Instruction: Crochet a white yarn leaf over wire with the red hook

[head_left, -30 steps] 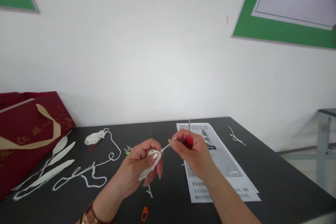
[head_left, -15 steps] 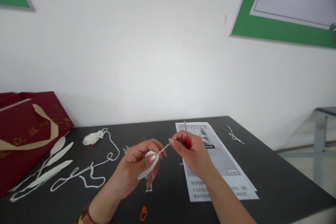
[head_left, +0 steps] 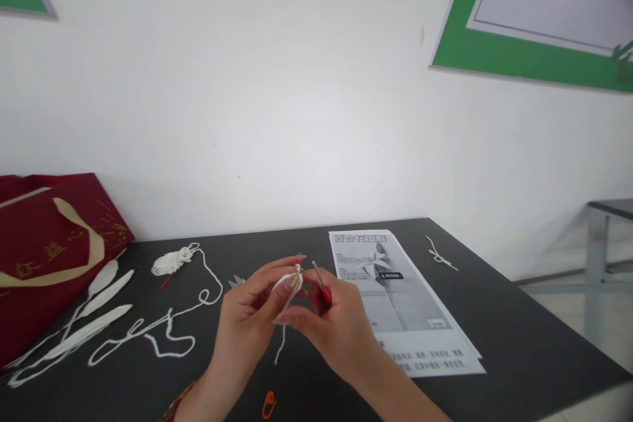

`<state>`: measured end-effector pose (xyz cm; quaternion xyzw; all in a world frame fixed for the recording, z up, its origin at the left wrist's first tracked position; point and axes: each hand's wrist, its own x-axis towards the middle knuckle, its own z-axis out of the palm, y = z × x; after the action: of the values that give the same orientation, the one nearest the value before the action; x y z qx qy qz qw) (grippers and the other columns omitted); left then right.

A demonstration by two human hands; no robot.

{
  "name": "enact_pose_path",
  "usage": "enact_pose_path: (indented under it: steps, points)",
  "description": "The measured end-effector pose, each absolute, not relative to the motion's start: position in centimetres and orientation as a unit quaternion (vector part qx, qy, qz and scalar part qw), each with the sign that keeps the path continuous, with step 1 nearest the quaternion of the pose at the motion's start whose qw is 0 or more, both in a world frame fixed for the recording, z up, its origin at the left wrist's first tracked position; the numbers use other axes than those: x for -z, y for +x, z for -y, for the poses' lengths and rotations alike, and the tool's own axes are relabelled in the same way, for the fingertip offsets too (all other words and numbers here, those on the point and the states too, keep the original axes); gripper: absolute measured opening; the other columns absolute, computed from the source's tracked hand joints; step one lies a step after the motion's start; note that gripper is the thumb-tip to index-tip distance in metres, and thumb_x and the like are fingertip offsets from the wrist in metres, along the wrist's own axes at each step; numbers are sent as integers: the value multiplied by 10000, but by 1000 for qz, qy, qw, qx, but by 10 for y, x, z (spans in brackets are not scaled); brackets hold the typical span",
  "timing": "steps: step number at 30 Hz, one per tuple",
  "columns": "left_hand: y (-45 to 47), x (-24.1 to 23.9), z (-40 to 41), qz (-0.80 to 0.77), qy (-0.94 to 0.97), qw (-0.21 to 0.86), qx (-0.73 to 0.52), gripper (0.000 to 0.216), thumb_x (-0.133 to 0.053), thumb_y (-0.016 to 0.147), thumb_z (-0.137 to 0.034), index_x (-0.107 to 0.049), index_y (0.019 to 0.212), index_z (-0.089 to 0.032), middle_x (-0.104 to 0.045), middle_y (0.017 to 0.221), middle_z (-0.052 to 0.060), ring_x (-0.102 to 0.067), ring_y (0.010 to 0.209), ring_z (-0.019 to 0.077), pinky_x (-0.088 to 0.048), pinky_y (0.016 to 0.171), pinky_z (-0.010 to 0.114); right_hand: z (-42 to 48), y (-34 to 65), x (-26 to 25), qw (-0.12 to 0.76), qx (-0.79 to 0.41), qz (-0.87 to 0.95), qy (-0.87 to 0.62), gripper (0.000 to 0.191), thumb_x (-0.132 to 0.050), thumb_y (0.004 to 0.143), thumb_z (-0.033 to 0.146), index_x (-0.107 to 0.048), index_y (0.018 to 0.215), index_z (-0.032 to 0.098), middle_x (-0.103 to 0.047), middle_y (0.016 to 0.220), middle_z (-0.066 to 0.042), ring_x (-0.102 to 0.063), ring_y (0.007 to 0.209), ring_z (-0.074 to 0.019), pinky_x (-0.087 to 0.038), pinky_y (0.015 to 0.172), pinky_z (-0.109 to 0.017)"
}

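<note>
Both my hands meet over the black table. My left hand point(head_left: 252, 303) is closed on a small white crocheted piece point(head_left: 291, 280), pinched between thumb and fingers. Close against it, my right hand point(head_left: 336, 323) grips a crochet hook point(head_left: 322, 289) with a red handle and a metal shaft that points up. The right fingertips are at the edge of the white piece; exactly what they touch is hidden. A loose white yarn end point(head_left: 281, 346) hangs below the hands. An orange stitch marker point(head_left: 268, 403) lies on the table nearer to me.
Printed sheets point(head_left: 420, 303) lie on the black table point(head_left: 499, 336) at right, beside a yarn scrap point(head_left: 440, 254). At left are a white yarn ball point(head_left: 173, 260), white petal-shaped pieces point(head_left: 106, 300) and a red bag point(head_left: 54, 244). Scissors point(head_left: 236, 281) show partly behind my left hand.
My right hand has moved left and down to meet my left hand. The yarn stretched between them is no longer drawn out, and a loose end now hangs below.
</note>
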<state>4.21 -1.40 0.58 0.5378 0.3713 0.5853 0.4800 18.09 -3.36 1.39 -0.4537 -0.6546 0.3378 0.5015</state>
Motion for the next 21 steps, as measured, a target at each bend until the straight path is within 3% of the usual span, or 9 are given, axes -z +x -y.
enact_pose_path:
  steps: [2,5,8,12,15,16,19,21]
  points:
    - [42,-5,15,-392,552,463,-572,118,-693,747,-263,-757,831,-211,-741,977,61,-676,871,208,-562,696,244,31,177,-15,530,-366,630,-434,166,-644,803,345,-666,797,181,-558,621,33,-466,562,-103,-347,523,-222]
    - [41,-6,17,-427,544,477,-542,161,-681,748,-313,-748,843,-202,-751,786,39,-667,607,168,-552,512,239,27,178,-17,542,-377,627,-414,189,-560,867,299,-695,806,180,-652,706,-7,-577,673,-135,-414,618,-230]
    - [41,-10,18,-453,545,452,-541,168,-677,745,-325,-741,791,-177,-723,637,19,-634,530,147,-534,499,227,26,185,-20,503,-395,635,-434,192,-578,848,278,-685,740,160,-601,617,10,-519,577,-106,-374,540,-212]
    - [44,-16,20,-471,556,396,-558,148,-674,749,-305,-731,762,-169,-704,583,8,-619,516,136,-519,509,214,29,206,-24,425,-484,639,-421,196,-636,802,309,-659,698,144,-433,500,62,-316,453,-62,-217,420,-203]
    - [45,-14,19,-468,532,385,-591,148,-665,764,-301,-722,778,-165,-711,619,14,-610,512,129,-513,505,215,31,223,-24,371,-531,680,-343,271,-682,753,409,-701,690,146,-440,506,46,-337,457,-73,-238,429,-221]
    - [45,-12,19,-458,524,394,-600,152,-662,768,-302,-718,783,-162,-719,651,24,-615,527,132,-515,510,221,31,227,-24,408,-510,680,-334,310,-645,780,446,-718,715,152,-447,521,35,-361,471,-84,-266,446,-231]
    - [42,-6,16,-414,510,440,-612,156,-648,788,-303,-708,813,-161,-737,752,46,-648,622,158,-535,548,243,29,234,-22,628,-357,588,-363,424,-451,903,467,-740,809,171,-506,610,-12,-468,593,-131,-372,549,-267]
    - [41,-3,15,-397,504,460,-614,145,-640,799,-295,-702,829,-167,-741,789,49,-660,678,170,-544,574,251,28,234,-22,726,-294,497,-373,530,-359,933,486,-737,746,165,-525,605,-31,-496,615,-142,-403,563,-272]
